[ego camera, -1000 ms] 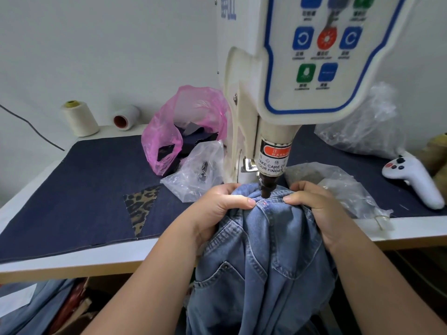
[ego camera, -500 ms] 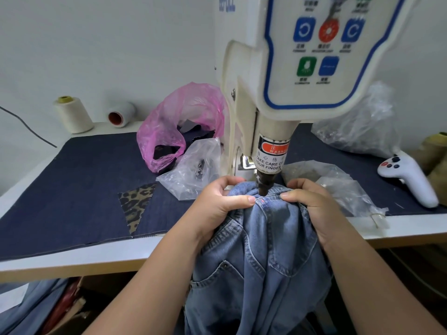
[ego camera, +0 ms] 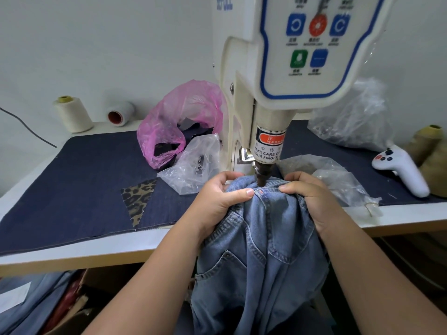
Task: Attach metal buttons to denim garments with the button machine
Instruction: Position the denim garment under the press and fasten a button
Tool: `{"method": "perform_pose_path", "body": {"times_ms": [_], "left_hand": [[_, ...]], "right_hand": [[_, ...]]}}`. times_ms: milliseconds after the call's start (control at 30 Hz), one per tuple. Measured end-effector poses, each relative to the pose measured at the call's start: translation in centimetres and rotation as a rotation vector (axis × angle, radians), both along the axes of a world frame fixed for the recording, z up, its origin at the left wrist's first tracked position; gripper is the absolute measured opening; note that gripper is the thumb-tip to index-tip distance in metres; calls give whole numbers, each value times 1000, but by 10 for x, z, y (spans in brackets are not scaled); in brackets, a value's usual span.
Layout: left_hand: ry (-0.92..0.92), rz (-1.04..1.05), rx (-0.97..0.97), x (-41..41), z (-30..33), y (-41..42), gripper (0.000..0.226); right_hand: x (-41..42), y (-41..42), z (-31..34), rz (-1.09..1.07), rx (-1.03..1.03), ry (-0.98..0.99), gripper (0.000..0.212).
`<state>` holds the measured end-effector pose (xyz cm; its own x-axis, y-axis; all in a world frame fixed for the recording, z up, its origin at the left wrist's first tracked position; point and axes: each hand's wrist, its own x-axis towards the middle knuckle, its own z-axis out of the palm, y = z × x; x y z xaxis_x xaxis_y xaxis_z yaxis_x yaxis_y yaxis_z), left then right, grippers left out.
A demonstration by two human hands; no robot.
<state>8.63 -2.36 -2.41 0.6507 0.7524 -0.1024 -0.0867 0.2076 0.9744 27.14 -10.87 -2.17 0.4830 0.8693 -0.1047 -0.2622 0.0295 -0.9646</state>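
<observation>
Head view | left hand (ego camera: pixel 217 199) at 9 o'clock, right hand (ego camera: pixel 312 201) at 3 still pinch jeans (ego camera: pixel 263 238) under punch (ego camera: pixel 262 175) | scene unchanged; pressing seems imminent

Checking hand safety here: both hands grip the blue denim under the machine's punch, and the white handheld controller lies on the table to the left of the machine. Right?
Not quite. The head view shows the white controller on the table to the right of the machine, not the left. Both the left hand and right hand do grip the denim under the punch.
</observation>
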Motion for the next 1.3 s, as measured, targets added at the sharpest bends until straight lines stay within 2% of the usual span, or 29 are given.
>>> {"method": "perform_pose_path", "body": {"times_ms": [133, 300, 633, 1167, 1300], "left_hand": [[-10, 0, -6, 0, 1, 0, 57], [-23, -6, -9, 1, -1, 2, 58], [-26, -7, -4, 0, -4, 4, 59], [-27, 0, 19, 1, -5, 3, 57], [-45, -6, 22, 2, -5, 4, 51]], "right_hand": [[0, -1, 1, 20, -1, -18, 14], [-1, -3, 0, 29, 9, -36, 19], [-12, -11, -7, -118, 11, -445, 18], [-16, -14, -7, -147, 26, -540, 21], [-18, -15, -10, -123, 11, -692, 21]]}}
